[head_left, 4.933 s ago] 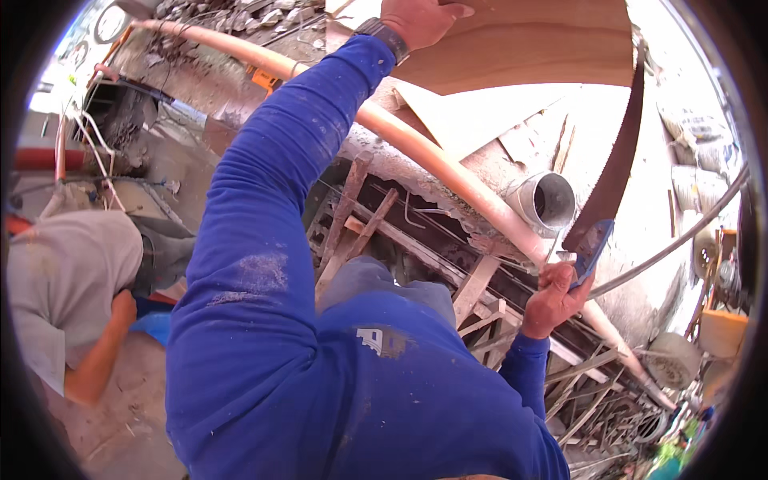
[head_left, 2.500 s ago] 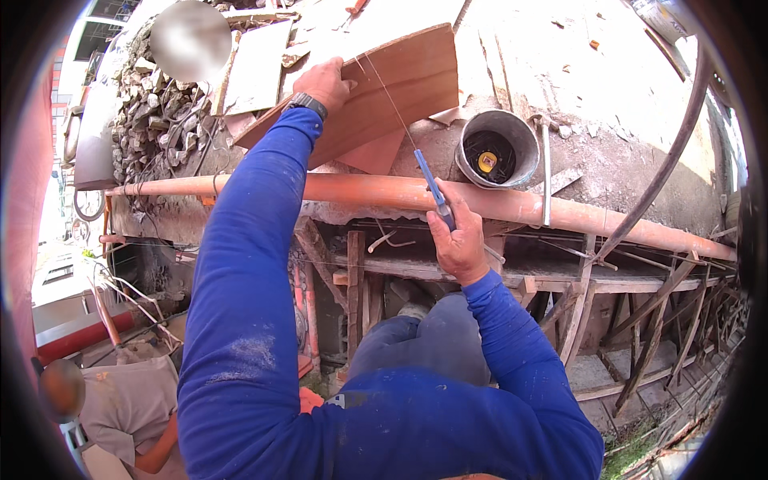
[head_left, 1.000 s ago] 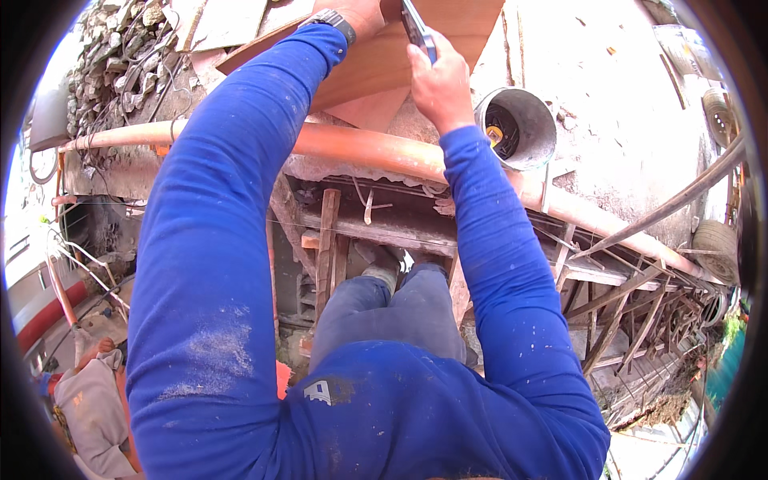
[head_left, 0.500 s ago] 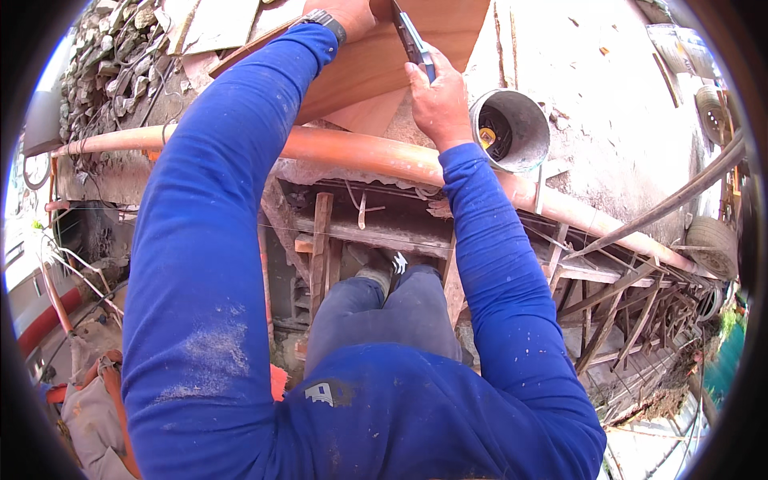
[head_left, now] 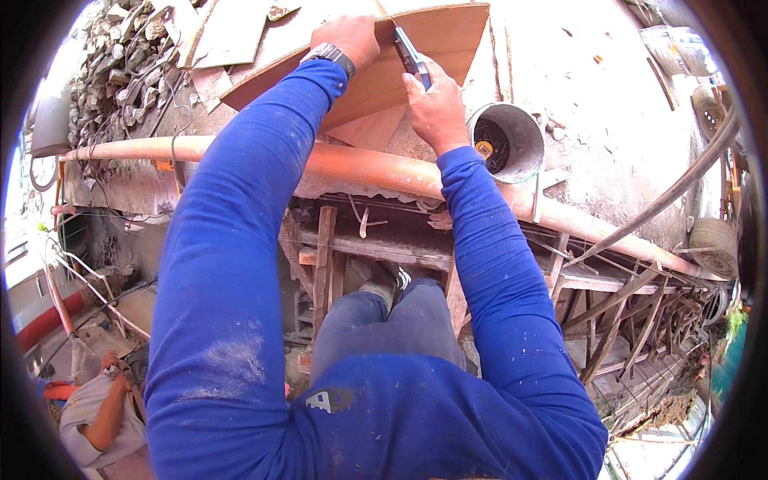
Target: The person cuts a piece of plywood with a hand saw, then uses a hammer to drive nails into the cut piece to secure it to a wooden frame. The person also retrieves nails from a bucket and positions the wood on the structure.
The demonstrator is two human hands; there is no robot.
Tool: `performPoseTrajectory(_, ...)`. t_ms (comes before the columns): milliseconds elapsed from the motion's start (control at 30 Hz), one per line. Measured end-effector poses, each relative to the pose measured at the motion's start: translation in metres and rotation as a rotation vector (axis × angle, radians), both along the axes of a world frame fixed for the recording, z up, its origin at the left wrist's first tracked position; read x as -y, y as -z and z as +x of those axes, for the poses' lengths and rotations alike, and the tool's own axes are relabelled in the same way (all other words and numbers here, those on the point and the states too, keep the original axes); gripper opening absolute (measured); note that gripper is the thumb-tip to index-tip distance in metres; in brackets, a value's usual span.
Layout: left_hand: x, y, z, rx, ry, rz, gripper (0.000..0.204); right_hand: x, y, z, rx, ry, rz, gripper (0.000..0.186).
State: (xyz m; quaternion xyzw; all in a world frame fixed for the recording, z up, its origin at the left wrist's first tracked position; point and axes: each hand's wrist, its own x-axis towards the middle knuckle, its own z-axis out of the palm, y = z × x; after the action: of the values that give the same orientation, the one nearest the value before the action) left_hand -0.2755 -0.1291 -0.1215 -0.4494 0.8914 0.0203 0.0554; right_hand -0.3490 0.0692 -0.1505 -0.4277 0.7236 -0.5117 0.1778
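Observation:
My left hand (head_left: 346, 42), with a watch at the wrist, grips the upper edge of a brown plywood board (head_left: 448, 48). Just right of it, my right hand (head_left: 436, 112) holds a handsaw (head_left: 413, 58) by its blue handle, with the blade foreshortened against the board's edge. A metal bucket (head_left: 524, 140) with dark contents and a small yellow item stands beside my right wrist. Below the board, a long orange pipe (head_left: 360, 170) runs crosswise behind both forearms.
A co-worker (head_left: 100, 416) is low at the left. Broken rubble (head_left: 120, 72) and pale boards (head_left: 228, 36) lie at upper left. A dark curved hose (head_left: 656, 200) crosses the right side. Timber braces (head_left: 620, 320) fill the trench below the pipe, around my legs.
The saw has come from upright at the right to the board's edge, between 4.9 and 2.5 seconds ago. In the last half second, both hands appear slightly lower in the picture, still gripping.

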Motion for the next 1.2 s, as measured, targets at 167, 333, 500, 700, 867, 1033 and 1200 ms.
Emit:
performPoseTrajectory(167,0.003,-0.014,0.012,0.005,-0.04,0.027,0.042,-0.091,-0.016,0.032,-0.033,-0.017,-0.105,0.042)
performPoseTrajectory(333,0.008,-0.038,0.012,-0.048,-0.046,0.012,0.053,-0.295,-0.058,0.072,0.047,-0.02,0.081,0.051)
performPoseTrajectory(500,-0.005,-0.135,-0.006,-0.235,-0.044,0.022,0.054,-0.341,-0.099,0.053,0.055,0.127,-0.055,0.06)
performPoseTrajectory(700,-0.006,-0.187,0.017,-0.967,-0.035,0.156,0.045,-0.294,-0.124,0.009,0.099,0.28,-0.336,0.06)
performPoseTrajectory(867,-0.028,-0.186,0.042,-1.528,-0.173,0.375,0.029,-0.296,-0.139,0.002,0.056,0.201,-0.354,0.06)
performPoseTrajectory(1033,-0.031,-0.17,0.121,-1.607,-0.454,0.627,0.033,-0.302,-0.132,0.021,0.027,0.178,-0.341,0.056)
performPoseTrajectory(1200,-0.071,-0.153,0.195,-1.592,-0.551,0.659,0.037,-0.301,-0.144,0.043,0.117,0.093,-0.286,0.058)
